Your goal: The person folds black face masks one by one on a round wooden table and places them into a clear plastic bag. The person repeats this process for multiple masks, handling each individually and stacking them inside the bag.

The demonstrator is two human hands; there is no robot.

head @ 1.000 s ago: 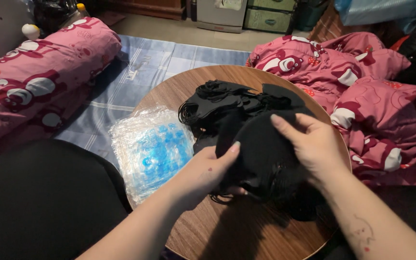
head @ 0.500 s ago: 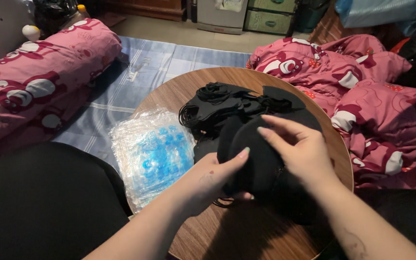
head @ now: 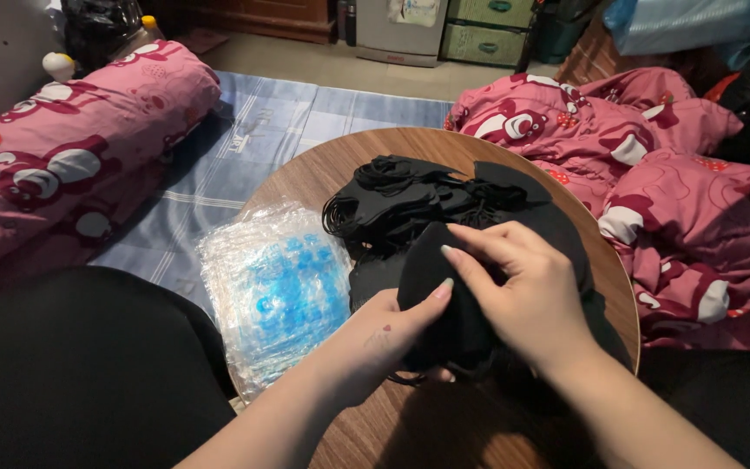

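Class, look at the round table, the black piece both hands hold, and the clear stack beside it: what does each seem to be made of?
Round table: wood or wood-look laminate, brown grain, low sheen. Black piece, held by left hand and right hand: apparently soft matte fabric; it folds limply. Clear stack: thin glossy plastic, crinkled, with glare.

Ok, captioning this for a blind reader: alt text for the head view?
Both hands, left hand and right hand, grip a black face mask over a round wooden table, beside a pile of black masks and clear plastic bags.
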